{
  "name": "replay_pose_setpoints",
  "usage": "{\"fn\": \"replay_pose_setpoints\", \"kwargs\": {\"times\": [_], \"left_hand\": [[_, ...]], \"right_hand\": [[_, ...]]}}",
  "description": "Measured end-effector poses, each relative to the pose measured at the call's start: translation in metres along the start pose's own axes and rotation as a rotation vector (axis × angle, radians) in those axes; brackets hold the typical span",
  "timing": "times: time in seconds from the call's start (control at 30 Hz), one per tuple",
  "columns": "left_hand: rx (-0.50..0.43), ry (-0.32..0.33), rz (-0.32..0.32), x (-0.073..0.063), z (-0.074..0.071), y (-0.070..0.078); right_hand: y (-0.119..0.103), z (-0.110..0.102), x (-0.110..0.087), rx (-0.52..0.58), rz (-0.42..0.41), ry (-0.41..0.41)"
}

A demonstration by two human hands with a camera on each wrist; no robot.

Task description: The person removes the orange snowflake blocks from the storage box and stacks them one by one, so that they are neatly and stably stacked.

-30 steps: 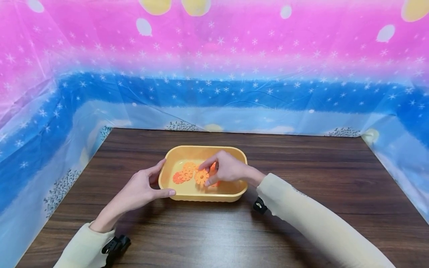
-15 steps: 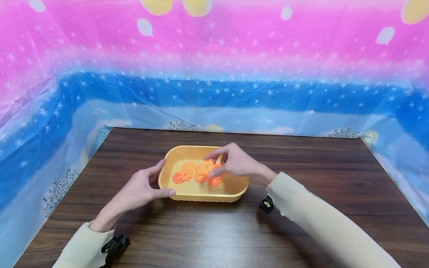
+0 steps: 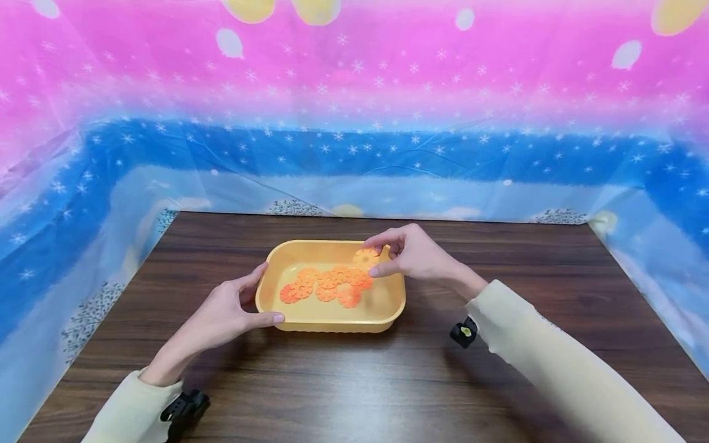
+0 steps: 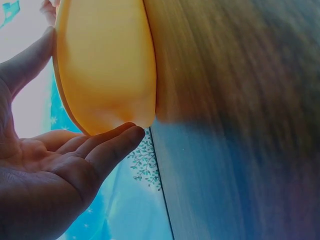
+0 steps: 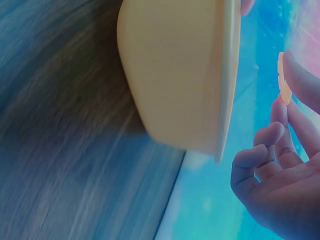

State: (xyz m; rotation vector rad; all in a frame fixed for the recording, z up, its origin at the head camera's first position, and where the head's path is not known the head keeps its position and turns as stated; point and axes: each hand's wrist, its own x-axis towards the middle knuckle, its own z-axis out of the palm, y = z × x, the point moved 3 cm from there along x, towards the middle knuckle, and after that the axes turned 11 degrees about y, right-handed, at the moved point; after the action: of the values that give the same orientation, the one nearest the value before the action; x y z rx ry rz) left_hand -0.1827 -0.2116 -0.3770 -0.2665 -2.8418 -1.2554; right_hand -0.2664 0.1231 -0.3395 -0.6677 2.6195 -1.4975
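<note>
A yellow plastic basin [image 3: 382,306] stands on the table. My left hand [image 3: 227,312] holds its left end, thumb at the front rim and fingers along the outer wall; the left wrist view shows the fingers [image 4: 117,142] against the basin's end. Between thumb and fingers my right hand [image 3: 421,253] pinches a thin orange flower-shaped disc [image 3: 365,256] above the basin's back right part. In the right wrist view this disc [image 5: 283,77] is seen edge-on, above the level of the rim. Several more orange notched discs [image 3: 327,280] lie overlapping inside the basin.
The dark wood-grain table [image 3: 332,381] extends around the basin. A pink and blue snowflake-patterned cloth [image 3: 354,147] hangs behind the table and at both sides. Black wrist cameras [image 3: 185,413] are strapped below both sleeves.
My right hand has risen and moved right from among the discs, with one disc pinched in it. More of the lying discs are visible. The left hand keeps its hold on the basin.
</note>
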Motion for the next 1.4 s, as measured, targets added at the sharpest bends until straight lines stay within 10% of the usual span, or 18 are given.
{"fn": "replay_pose_setpoints", "kwargs": {"times": [1.4], "left_hand": [[0.020,0.003,0.004,-0.001,0.000,0.000]], "right_hand": [[0.111,-0.096,-0.064,-0.102,0.254,0.174]]}}
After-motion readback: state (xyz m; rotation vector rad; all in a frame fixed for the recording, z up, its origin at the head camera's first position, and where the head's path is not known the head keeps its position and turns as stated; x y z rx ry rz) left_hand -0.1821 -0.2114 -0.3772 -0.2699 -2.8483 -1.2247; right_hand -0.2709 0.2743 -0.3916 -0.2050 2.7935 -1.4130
